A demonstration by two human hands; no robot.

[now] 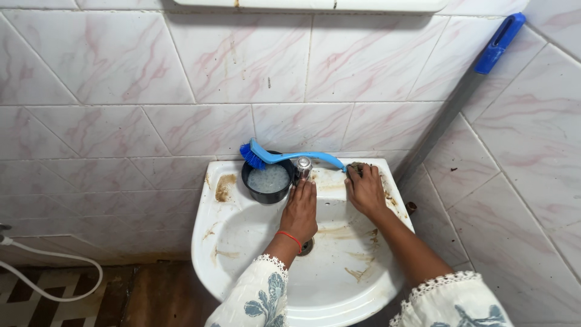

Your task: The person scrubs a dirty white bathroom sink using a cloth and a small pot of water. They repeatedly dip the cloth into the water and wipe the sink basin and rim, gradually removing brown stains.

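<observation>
Your way along the back ledge is crowded — a black cup (267, 183), the brush (284, 157) across it, the tap (303, 167); the basin (339, 266) below lies open.

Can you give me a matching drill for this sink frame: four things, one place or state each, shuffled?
Things:
1. blue brush
2. dark cup
3. left hand
4. right hand

Places or states:
A. on the sink's back ledge, holding cloudy liquid
B. fingers up at the metal tap
C. lying across the cup and tap, bristles to the left
D. on the ledge at the brush handle's end

Pairs: 1-C, 2-A, 3-B, 4-D
</observation>
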